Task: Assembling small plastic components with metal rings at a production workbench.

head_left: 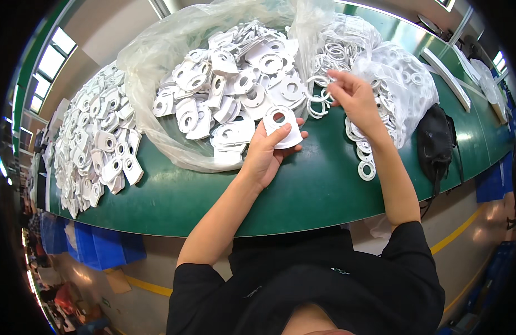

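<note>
My left hand (267,149) holds a flat white plastic plate (282,134), rounded at one end, with a large round hole through it. Its thumb lies on top and its fingers reach underneath. To the right, my right hand (355,101) pinches at the edge of a white ring (318,82), partly hidden by the fingertips. Just below, another white ring (317,107) sits close to the fingers. Many similar rings (366,171) spill from clear plastic bags beside my right wrist. Behind my left hand rises a heap of white plates (235,84) in an open clear bag.
The green tabletop (319,184) curves across the view. On the left lies a second large heap of white plates (93,139). A clear plastic bag (149,117) surrounds the middle heap. A black bag (435,142) and a long white strip (446,78) are at the right.
</note>
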A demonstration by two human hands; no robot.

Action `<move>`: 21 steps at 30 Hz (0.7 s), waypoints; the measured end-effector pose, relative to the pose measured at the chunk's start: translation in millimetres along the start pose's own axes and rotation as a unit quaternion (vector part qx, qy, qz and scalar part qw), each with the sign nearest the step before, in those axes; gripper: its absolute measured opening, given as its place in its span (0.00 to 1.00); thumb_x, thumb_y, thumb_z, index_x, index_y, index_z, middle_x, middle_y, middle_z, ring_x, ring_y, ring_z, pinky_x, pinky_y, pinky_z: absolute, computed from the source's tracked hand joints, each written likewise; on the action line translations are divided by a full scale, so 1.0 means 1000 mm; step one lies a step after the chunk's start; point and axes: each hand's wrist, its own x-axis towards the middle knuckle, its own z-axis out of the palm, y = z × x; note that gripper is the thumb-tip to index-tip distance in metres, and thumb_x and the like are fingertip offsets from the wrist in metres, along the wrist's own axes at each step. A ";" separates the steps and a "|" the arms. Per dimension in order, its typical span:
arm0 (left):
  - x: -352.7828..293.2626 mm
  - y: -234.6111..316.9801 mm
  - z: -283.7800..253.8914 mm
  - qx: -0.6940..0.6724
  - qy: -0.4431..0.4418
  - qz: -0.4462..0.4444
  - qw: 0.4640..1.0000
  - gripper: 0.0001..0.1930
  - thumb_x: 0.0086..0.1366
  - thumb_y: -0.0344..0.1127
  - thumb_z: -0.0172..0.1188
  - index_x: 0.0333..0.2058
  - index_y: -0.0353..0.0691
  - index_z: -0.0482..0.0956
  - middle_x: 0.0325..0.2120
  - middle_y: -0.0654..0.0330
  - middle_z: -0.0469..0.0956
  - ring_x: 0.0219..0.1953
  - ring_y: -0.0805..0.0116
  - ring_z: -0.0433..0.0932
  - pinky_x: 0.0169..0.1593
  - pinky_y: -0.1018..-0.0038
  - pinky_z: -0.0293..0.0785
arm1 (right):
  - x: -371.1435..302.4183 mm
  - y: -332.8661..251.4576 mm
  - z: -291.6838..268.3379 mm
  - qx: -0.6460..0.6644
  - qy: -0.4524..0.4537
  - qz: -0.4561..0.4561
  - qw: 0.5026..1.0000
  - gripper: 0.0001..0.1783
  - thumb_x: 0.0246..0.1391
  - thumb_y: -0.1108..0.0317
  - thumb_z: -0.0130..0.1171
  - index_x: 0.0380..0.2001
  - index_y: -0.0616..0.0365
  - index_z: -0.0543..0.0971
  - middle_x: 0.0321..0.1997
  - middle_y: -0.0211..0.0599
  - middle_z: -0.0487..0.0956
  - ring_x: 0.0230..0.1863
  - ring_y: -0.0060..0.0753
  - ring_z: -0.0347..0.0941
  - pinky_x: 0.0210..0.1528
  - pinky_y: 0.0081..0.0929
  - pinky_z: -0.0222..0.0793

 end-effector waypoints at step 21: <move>-0.001 0.000 -0.001 0.076 -0.038 -0.009 0.996 0.25 0.60 0.25 0.57 0.55 0.39 0.60 0.46 0.56 0.74 0.44 0.68 0.78 0.39 0.76 0.78 | -0.012 -0.006 0.022 0.134 -0.165 0.103 0.972 0.13 0.56 0.63 0.61 0.40 0.61 0.78 0.34 0.27 0.79 0.32 0.16 0.73 0.33 0.14 0.68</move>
